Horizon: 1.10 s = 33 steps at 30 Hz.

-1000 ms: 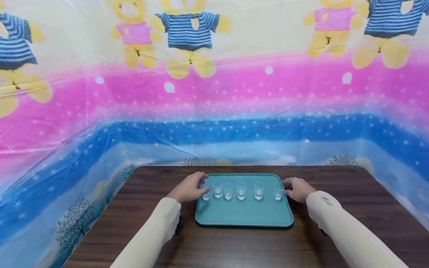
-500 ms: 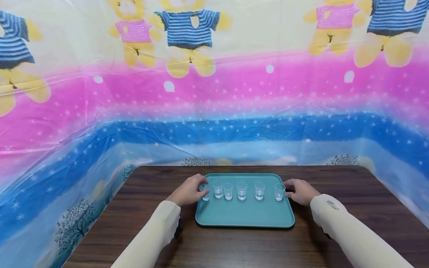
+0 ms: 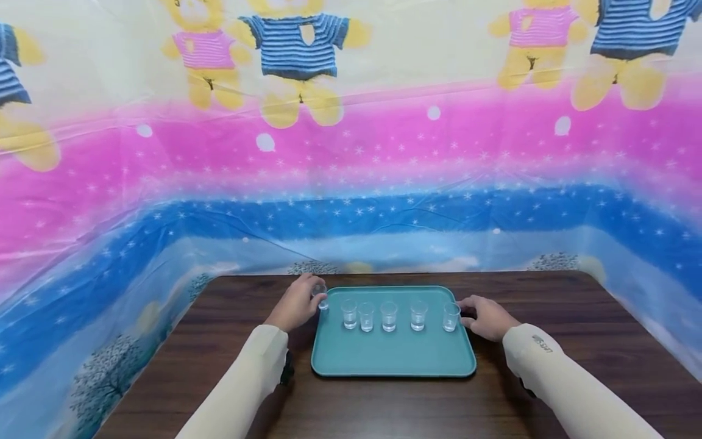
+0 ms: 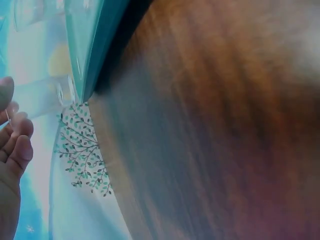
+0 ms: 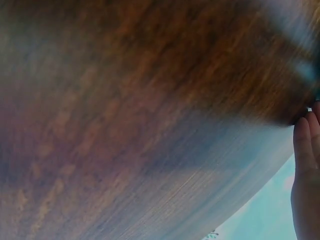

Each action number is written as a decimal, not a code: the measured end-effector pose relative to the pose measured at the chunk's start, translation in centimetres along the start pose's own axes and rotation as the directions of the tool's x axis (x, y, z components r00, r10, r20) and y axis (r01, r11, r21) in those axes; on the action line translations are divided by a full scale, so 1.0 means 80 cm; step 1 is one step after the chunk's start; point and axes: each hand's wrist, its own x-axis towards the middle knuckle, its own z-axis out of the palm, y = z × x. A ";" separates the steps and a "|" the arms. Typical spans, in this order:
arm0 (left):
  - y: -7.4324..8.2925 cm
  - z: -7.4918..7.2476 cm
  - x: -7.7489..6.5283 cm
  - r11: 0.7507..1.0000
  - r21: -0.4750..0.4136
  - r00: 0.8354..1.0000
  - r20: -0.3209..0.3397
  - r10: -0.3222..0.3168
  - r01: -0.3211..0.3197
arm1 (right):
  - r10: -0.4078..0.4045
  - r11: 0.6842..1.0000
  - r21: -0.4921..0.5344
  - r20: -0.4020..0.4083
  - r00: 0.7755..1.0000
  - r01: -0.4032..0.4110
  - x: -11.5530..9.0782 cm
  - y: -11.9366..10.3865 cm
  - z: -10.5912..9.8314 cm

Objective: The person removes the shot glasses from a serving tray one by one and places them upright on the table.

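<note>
The left hand [image 3: 295, 305] pinches a cup [image 3: 322, 303] at the edge of the tray [image 3: 392, 356]; whether the right hand [image 3: 487, 317] grips the rightmost cup [image 3: 451, 317], I cannot tell.

Teal tray [image 3: 393, 355], colourless cups [image 3: 389, 318], brown-grained table [image 3: 395, 408]

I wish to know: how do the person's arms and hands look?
The left sleeve and right sleeve are long and cream-coloured. The right one has small dark lettering near its wrist end, not clearly readable. A black object partly shows beneath the left wrist. The left hand and right hand wear no gloves.
</note>
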 end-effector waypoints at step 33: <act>-0.026 0.003 0.023 0.995 0.098 0.996 -0.087 -0.008 0.017 | 0.004 1.000 0.030 -0.008 1.000 -0.003 -0.002 0.002 -0.003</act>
